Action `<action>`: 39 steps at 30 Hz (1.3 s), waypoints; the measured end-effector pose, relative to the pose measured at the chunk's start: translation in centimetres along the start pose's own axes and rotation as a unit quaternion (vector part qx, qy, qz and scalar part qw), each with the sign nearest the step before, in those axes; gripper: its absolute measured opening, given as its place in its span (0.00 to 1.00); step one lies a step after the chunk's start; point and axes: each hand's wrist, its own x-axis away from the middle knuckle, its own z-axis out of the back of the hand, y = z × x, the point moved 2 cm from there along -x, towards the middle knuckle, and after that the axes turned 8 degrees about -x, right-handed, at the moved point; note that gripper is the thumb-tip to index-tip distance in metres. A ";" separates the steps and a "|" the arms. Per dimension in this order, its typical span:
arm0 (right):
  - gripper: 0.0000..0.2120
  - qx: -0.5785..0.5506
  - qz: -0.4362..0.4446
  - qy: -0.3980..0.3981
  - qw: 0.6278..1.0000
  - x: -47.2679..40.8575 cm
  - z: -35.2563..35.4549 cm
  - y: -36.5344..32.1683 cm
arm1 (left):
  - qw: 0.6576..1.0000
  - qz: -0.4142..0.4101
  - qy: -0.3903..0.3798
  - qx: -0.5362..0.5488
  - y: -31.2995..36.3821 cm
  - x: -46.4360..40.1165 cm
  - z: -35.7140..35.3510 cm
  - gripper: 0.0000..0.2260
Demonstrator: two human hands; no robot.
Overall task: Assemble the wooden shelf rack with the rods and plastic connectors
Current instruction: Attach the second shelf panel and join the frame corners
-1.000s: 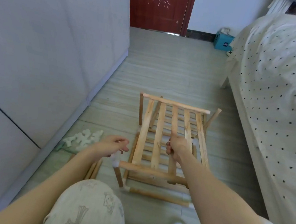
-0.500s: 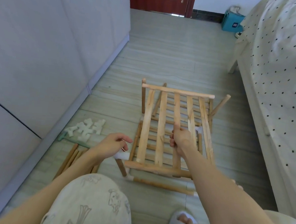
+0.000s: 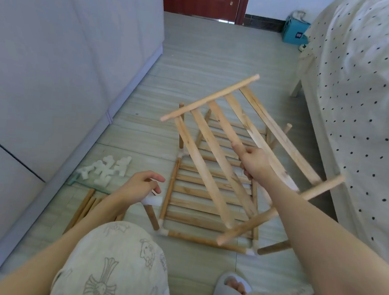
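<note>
Step in hand, as judged: fitting 2nd slatted shelf panel (image 3: 243, 149) onto lower frame (image 3: 210, 196), which lies on floor (image 3: 221, 54) with 1 slatted tier already in place and short upright rods at corners. Right hand (image 3: 255, 164) grips 1 middle slat of panel, fingers curled round it; panel held in air above frame, tilted, far end up and toward the left, near end rod low at approx. front right of frame. Left hand (image 3: 141, 186) pinches white plastic connector (image 3: 151, 200) on top of front-left upright rod (image 3: 151, 214), thumb and fingers partly curled. Next move prob. calls for levelling panel and bringing end of its near rod into side socket of this connector, w/ left hand steadying rod so it does not lean. Spare connectors (image 3: 106, 168) in a pile beside the wall, spare rods (image 3: 83, 208) on floor just under left forearm. Vs. 0.5 s ago: panel then lay flat on top of frame, now lifted clear and rotated; left hand at same connector, not moved much.
</note>
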 end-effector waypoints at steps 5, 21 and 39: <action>0.33 0.195 0.023 -0.025 0.980 -0.8 2.2 -1.3 | 0.983 0.083 0.069 0.148 -0.5 -0.1 -0.2 0.09; 0.33 0.345 0.093 -0.058 0.932 -1.3 2.8 -1.3 | 0.998 -0.037 0.028 0.029 3.1 -0.2 0.1 0.16; 0.25 0.409 0.131 -0.055 0.901 -4.8 -0.8 -1.5 | 0.991 0.026 -0.018 0.127 1.6 -0.3 0.2 0.13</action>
